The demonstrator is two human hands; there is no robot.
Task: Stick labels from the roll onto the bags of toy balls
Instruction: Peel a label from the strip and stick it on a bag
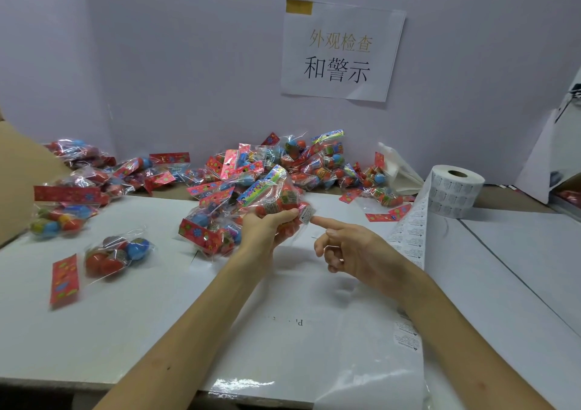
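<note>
The left hand (267, 226) grips a bag (276, 199), fingers curled around it. The right hand (349, 246) holds nothing; its straight forefinger touches a label (305, 215) at the bag's corner. The roll (454, 193) stands at 2 o'clock, the pile (283, 161) of bags at 12 o'clock.

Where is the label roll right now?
In the head view, the label roll stands far right on the table, just right of the bag pile, its strip trailing beside the right hand.
</note>
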